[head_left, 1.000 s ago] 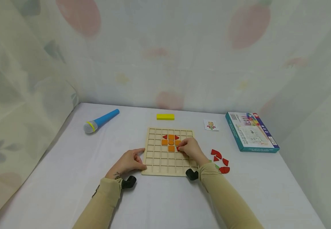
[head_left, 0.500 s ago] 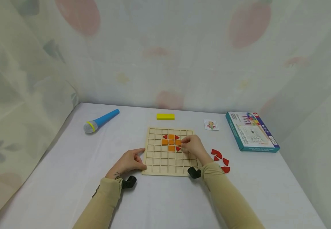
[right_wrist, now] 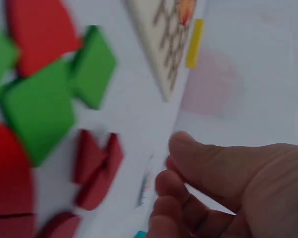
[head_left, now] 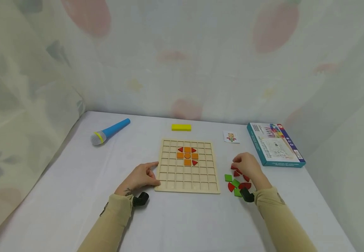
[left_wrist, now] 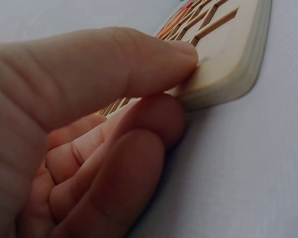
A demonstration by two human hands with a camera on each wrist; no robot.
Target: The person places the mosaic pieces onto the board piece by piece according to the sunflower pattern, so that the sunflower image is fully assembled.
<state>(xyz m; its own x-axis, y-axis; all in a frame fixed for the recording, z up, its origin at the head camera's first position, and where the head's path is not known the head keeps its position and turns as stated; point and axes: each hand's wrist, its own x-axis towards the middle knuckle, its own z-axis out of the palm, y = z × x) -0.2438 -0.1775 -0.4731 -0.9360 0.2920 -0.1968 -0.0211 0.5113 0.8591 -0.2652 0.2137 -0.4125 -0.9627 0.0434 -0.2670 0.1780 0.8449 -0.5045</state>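
A light wooden grid board (head_left: 171,176) lies mid-table, bearing orange squares (head_left: 187,162) around an orange disc (head_left: 187,155) and several red triangles (head_left: 194,163). My left hand (head_left: 140,177) rests at its left edge, index finger and thumb spread apart. In the left wrist view, the thumb (left_wrist: 139,62) presses the board's corner (left_wrist: 223,79), other fingers curled beneath. My right hand (head_left: 248,166) hovers over loose red pieces (head_left: 236,173), fingertips right beside one. The right wrist view shows thumb and fingers loosely bent, nothing visible between them. Green squares (head_left: 228,177) lie nearby.
A yellow block (head_left: 181,127) lies behind the board. Back left is a blue toy microphone (head_left: 111,131). A small pattern card (head_left: 231,137) and a teal-edged box (head_left: 275,145) sit at the back right. Printed curtains surround the table.
My right hand has let go of a red triangle on the board and moved right to the loose pieces, uncovering green squares. The left hand stays at the board's edge.
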